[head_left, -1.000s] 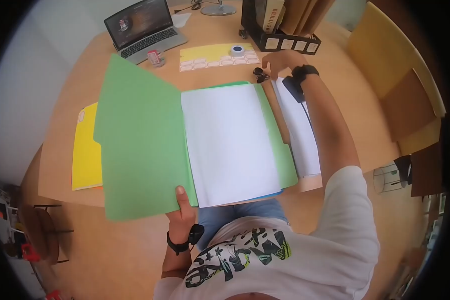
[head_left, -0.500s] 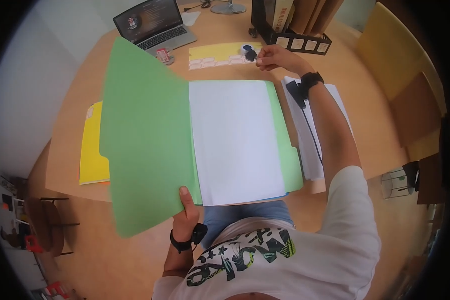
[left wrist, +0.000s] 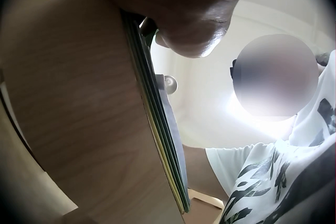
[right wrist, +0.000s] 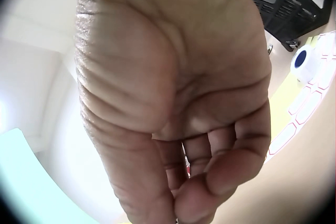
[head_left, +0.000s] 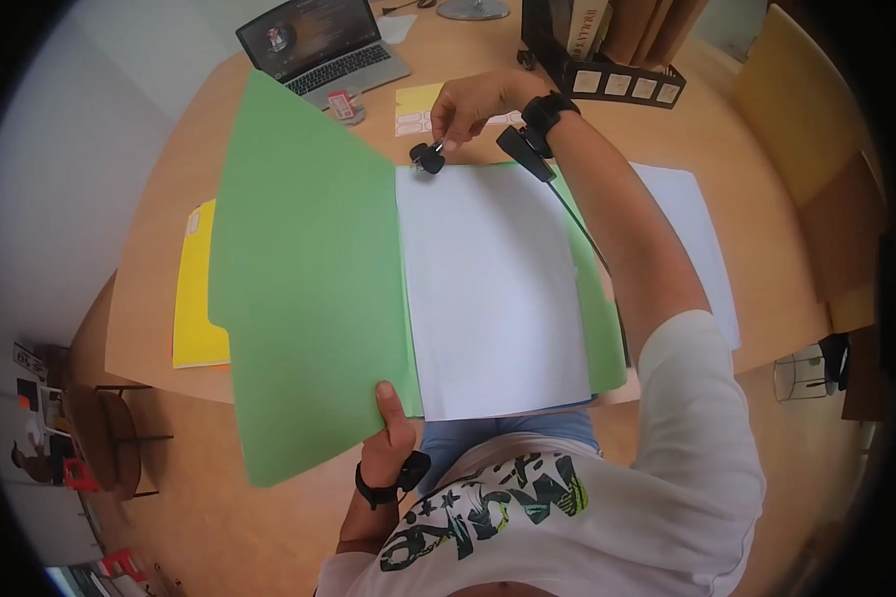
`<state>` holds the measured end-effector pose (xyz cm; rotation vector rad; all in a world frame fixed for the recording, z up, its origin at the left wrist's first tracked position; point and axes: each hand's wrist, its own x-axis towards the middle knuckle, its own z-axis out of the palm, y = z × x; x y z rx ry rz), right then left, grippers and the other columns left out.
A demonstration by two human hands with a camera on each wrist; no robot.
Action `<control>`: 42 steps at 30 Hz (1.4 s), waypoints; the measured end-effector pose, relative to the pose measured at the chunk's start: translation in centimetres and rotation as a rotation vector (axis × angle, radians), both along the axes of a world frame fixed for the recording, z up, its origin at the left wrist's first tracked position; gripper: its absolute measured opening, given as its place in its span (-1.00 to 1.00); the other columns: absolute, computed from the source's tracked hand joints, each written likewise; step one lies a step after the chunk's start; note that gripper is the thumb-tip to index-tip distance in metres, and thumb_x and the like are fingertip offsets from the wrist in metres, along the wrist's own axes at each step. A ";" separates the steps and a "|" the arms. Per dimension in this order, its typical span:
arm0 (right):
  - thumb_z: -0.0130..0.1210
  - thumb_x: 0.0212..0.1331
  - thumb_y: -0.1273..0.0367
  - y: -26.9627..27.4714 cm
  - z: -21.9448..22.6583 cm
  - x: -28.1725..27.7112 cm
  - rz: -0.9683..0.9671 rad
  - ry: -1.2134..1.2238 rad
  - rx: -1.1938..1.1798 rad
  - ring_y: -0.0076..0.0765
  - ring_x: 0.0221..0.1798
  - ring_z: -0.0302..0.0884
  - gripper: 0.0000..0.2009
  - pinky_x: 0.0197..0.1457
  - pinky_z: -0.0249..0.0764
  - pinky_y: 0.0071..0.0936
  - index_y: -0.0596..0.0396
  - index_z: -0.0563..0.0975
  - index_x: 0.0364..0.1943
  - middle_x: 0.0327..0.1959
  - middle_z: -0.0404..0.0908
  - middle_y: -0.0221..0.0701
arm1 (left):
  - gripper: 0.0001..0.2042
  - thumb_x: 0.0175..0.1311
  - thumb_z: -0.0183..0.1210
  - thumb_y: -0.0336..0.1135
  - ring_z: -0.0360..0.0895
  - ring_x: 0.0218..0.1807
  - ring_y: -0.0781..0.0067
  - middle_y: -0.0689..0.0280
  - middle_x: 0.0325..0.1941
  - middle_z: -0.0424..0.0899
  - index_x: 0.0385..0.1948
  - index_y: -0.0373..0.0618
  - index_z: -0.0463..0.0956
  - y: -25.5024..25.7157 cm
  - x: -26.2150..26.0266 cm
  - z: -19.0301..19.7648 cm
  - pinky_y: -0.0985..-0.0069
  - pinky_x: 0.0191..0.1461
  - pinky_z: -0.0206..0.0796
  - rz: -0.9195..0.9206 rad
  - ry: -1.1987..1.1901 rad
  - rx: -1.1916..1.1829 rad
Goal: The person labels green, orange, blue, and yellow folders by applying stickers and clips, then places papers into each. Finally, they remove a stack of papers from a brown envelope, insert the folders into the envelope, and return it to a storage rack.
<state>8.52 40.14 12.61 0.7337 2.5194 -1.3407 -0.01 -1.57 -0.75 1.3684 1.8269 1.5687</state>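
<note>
A green folder (head_left: pixel 314 279) lies spread out at the table's front edge, its left cover tilted up. White sheets (head_left: pixel 498 298) rest on its right half. My left hand (head_left: pixel 391 443) grips the folder's bottom edge near the fold, thumb on top and the other fingers hidden underneath. Between thumb and fingertips, my right hand (head_left: pixel 476 107) pinches a black binder clip (head_left: pixel 427 157), held over the top left corner of the sheets. In the right wrist view the thumb and curled fingers meet at the bottom, where the clip itself is out of sight.
A yellow folder (head_left: pixel 197 298) lies partly under the raised cover. Behind are a laptop (head_left: pixel 343 75), a small clear red-labelled box (head_left: pixel 346 106), a yellow label sheet (head_left: pixel 416 99) and a black organizer (head_left: pixel 617 88) with books. More white paper (head_left: pixel 702 239) lies right.
My right hand has picked up the binder clip from the table right of the folder and carried it left to the sheets' top left corner. My left hand keeps its grip on the folder.
</note>
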 end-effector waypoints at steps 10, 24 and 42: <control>0.39 -0.11 0.27 1.4 -0.2 -0.4 -0.010 -0.022 -0.051 -0.68 -0.41 0.39 -0.75 -0.30 0.33 -0.68 0.02 0.63 -0.34 -0.48 0.59 -0.61 | -0.68 0.46 -0.21 -0.29 0.54 -0.37 0.36 0.18 -0.36 0.59 -0.20 -0.38 0.46 1.0 1.1 2.4 0.52 -0.32 0.36 0.050 0.086 0.115; 0.33 -0.05 0.33 1.5 -2.8 -0.2 0.014 0.098 -0.001 -0.65 -0.38 0.43 -0.77 -0.27 0.34 -0.67 0.06 0.62 -0.29 -0.42 0.61 -0.58 | -0.68 0.44 -0.20 -0.36 0.46 -0.03 0.28 0.08 -0.03 0.50 0.02 -0.45 0.34 0.9 0.9 2.0 0.43 0.06 0.29 0.009 -0.009 0.059; 0.17 -0.12 0.51 3.5 -4.0 14.9 -0.457 -0.164 0.297 -0.42 -0.32 0.52 -0.75 -0.14 0.40 -0.53 0.08 0.65 -0.25 -0.40 0.62 -0.45 | -0.67 0.44 -0.19 -0.34 0.48 -0.02 0.26 0.08 -0.04 0.53 0.02 -0.45 0.36 1.2 0.4 0.8 0.43 0.05 0.31 0.064 0.081 0.159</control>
